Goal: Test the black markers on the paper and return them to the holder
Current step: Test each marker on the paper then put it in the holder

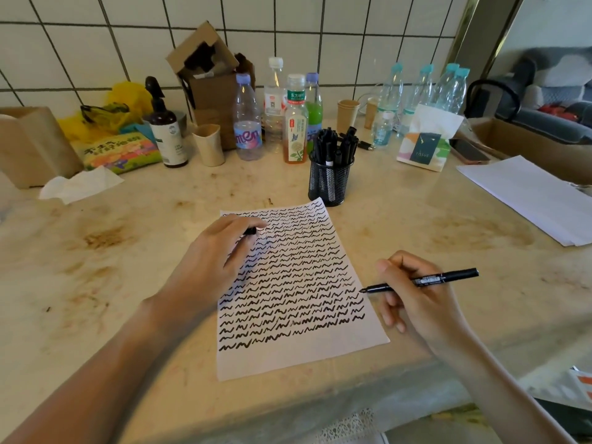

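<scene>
- Left hand (213, 254) resting on the upper left part of the paper (298, 357), fingers curled around a small black piece, likely a marker cap (250, 231); only its end visible past the fingertips, rest hidden in the palm.
- Right hand (416, 302) just off the paper's right edge, fingers pinching an uncapped black marker (426, 279); tip pointing left, at the paper's edge; contact with the sheet hard to judge.
- Printing on the marker barrel too small to read.
- Paper flat on the worktop (128, 251), between the two hands, covered with rows of black squiggles, bottom strip blank.
- Black mesh holder (330, 182) beyond the fingers, just past the paper's top right corner, packed with black markers (333, 145); count unclear.
- Farther back, behind the holder: plastic bottles (248, 123), paper cups (209, 145), a dark spray bottle (166, 129), a cardboard box (208, 81).
- Right of the holder: tissue pack (426, 145), a phone (469, 152) partly hidden behind it.
- Stack of white sheets (528, 197) far right, cut off by the frame edge.
- Crumpled tissue (80, 185) well left of the left hand.
</scene>
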